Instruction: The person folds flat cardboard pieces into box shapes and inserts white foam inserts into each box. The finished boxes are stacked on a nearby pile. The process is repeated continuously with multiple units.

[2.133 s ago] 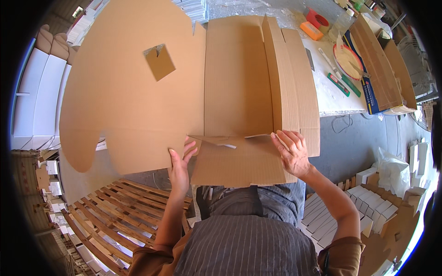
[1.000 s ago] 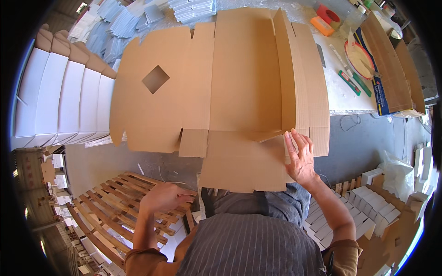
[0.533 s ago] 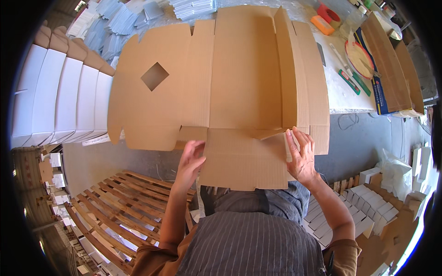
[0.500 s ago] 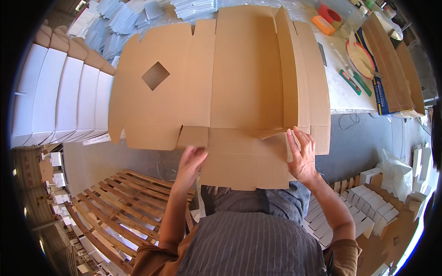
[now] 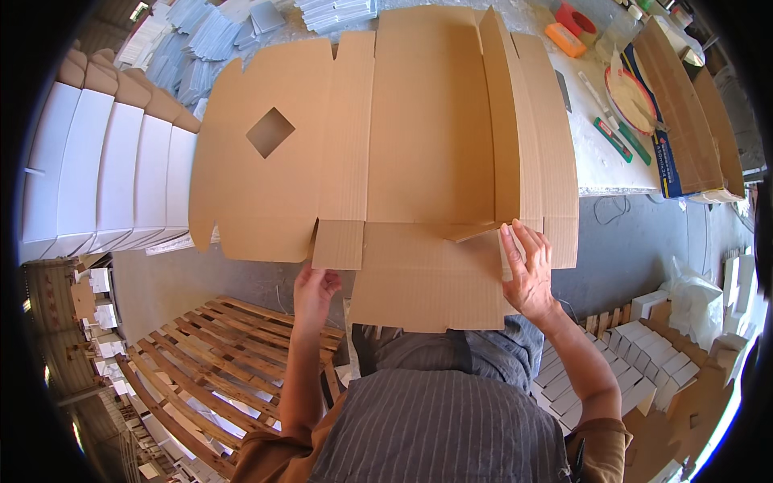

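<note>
A brown cardboard box blank (image 5: 427, 121) lies spread over the table edge, its front panel reaching over my lap. Its left panel has a diamond-shaped cutout, and a narrow wall on the right side stands raised. My right hand (image 5: 528, 270) grips the front end of that wall, where a small flap (image 5: 475, 233) is bent inward; the thumb is on the near side. My left hand (image 5: 316, 291) is closed at the lower edge of the left panel, beside a small square flap (image 5: 338, 244) that lies flat. Its fingertips are partly hidden under the cardboard.
White boxes (image 5: 117, 161) stand in a row at left. Stacks of pale sheets (image 5: 205, 36) lie at the back. Green-handled cutters (image 5: 613, 140), a bowl (image 5: 630, 103) and an orange block (image 5: 566, 39) sit at right. A wooden pallet (image 5: 217, 354) is below left; small white boxes (image 5: 620, 362) are below right.
My left hand has moved left and slightly down, from the small square flap to the left panel's edge. That flap now lies flatter. My right hand keeps its place.
</note>
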Demonstrator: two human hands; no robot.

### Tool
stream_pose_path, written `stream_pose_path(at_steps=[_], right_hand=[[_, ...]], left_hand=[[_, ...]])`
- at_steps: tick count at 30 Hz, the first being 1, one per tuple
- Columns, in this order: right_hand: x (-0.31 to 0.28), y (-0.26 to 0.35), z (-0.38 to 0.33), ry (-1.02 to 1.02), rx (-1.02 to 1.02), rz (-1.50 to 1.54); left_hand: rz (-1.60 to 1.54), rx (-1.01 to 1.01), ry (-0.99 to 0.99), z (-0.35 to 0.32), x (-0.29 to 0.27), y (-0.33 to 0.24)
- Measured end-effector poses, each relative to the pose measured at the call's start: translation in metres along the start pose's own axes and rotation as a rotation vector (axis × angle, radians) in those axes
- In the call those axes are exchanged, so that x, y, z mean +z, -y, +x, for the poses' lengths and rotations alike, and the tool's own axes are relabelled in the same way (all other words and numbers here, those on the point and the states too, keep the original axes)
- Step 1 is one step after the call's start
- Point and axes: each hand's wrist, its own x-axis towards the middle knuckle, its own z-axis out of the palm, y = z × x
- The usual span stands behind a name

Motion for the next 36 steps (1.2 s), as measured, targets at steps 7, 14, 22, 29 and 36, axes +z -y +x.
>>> stream_pose_path(at_steps=[7, 14, 22, 29, 36], right_hand=[[0.001, 0.001, 0.001, -0.022, 0.005, 0.018], [0.002, 0.001, 0.001, -0.019, 0.009, 0.009], [-0.002, 0.003, 0.003, 0.013, 0.018, 0.009], [0.0, 0.002, 0.002, -0.04, 0.022, 0.022], [-0.002, 0.004, 0.006, -0.031, 0.035, -0.046]], left_hand=[[0.11, 0.151, 0.052, -0.005, 0.026, -0.002], [0.483, 0.134, 0.109, 0.009, 0.022, -0.011], [0.824, 0.401, -0.033, 0.016, 0.009, 0.013], [1.158, 0.16, -0.062, -0.01, -0.059, -0.01], [-0.202, 0.213, -0.153, 0.024, -0.051, -0.036]])
